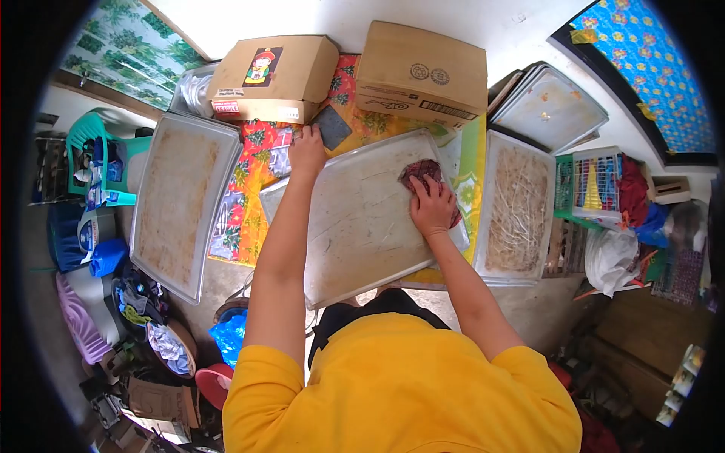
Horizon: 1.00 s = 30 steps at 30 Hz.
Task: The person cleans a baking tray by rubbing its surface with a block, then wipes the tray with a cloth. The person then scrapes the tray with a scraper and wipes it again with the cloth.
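Note:
My right hand (433, 209) lies over a dark red patterned cloth (415, 172), pressing it onto the right part of a large, worn metal baking tray (362, 219). The tray sits at a slant on the table in front of me, its surface stained and scratched. Beyond the tray's far edge, my left hand (306, 153) reaches down to the table with its fingers apart. Beside those fingertips is a flat dark grey square piece (332, 127). My left forearm passes over the tray's left end and hides part of it.
Two cardboard boxes (279, 75) (423, 72) stand along the wall. More trays lie left (185, 200) and right (517, 208), with a leaning stack (551, 109) at the back right. A floral cloth (253, 162) covers the table. A green chair (113, 151) stands left, plastic baskets (596, 181) right.

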{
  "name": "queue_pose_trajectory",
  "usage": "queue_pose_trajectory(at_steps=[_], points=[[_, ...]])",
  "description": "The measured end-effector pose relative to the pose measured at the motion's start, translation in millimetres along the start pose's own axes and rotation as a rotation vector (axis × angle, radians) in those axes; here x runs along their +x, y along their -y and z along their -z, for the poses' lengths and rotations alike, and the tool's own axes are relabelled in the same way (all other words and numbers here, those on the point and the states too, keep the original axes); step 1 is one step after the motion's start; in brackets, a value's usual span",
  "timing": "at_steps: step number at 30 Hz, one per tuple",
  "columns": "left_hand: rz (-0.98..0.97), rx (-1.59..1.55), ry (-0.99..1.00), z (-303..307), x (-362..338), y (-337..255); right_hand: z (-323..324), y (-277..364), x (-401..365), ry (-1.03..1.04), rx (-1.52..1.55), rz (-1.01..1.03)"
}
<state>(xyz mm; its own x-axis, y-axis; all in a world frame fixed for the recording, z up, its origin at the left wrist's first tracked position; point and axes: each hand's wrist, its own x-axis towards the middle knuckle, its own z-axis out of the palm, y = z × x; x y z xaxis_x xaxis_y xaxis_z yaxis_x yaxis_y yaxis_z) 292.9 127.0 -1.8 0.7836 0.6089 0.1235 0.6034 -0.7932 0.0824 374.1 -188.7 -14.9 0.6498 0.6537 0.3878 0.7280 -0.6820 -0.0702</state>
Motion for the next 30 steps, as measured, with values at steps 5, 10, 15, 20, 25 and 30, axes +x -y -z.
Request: queue_pose_trajectory(at_steps=[5,10,15,20,25,30], points=[[0.149,-0.227,0.058,25.0,-23.2,17.6,-0.5,0.1,0.6,-0.022,-0.015,-0.005],[0.475,-0.258,-0.045,51.7,-123.8,59.9,5.8,0.0,36.8,0.187,0.102,-0.323],[0.625,-0.406,0.116,29.3,-213.4,87.3,-5.3,11.0,94.8,0.327,0.003,-0.306],[0.745,-0.466,0.358,35.0,-204.3,88.9,-26.1,111.8,82.4,0.421,0.151,0.09],[0.706,-0.516,0.343,33.5,-198.9,94.3,-15.9,88.0,90.1,0.428,0.145,0.09],[0.667,-0.517,0.357,25.7,-198.2,103.9,-22.0,29.4,109.9,0.344,-0.096,-0.345]])
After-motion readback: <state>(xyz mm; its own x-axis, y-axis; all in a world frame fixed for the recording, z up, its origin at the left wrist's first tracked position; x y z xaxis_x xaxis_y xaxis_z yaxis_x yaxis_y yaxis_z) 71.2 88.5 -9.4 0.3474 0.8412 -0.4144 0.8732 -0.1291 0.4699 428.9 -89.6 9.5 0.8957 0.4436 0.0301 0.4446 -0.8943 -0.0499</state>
